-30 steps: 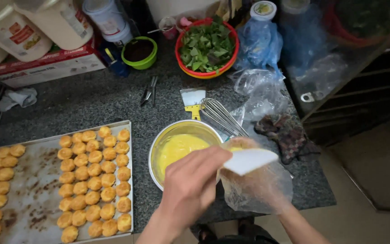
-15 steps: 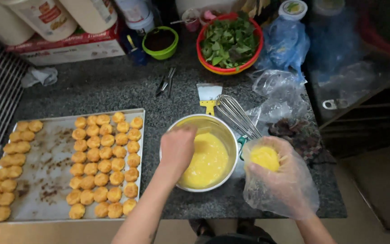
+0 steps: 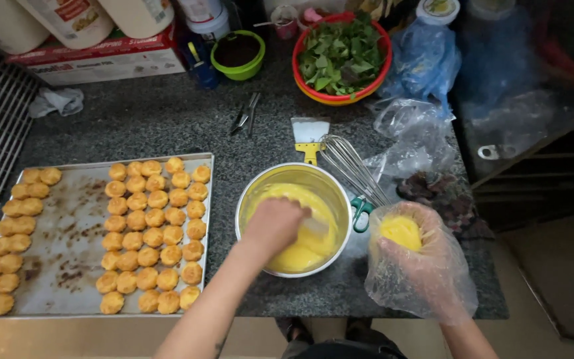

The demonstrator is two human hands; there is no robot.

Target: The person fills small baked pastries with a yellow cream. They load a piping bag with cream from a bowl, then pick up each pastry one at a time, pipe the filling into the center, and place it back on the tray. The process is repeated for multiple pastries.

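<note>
While the right hand (image 3: 414, 256) cups it, clear bag (image 3: 426, 279) holds yellow custard (image 3: 400, 231).

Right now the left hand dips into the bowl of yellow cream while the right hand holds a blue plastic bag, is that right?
Nearly. In the head view, the plastic bag in the right hand is clear, not blue. The left hand is indeed in the bowl of yellow cream.

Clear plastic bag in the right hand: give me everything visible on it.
The clear plastic bag is thin, crinkled and see-through, draped over the right hand so its mouth is folded back around the fingers. A lump of yellow cream sits in the open top. The bag hangs down past the granite counter edge, just right of the metal bowl. Only the right hand touches it; the left hand is in the bowl.
</note>
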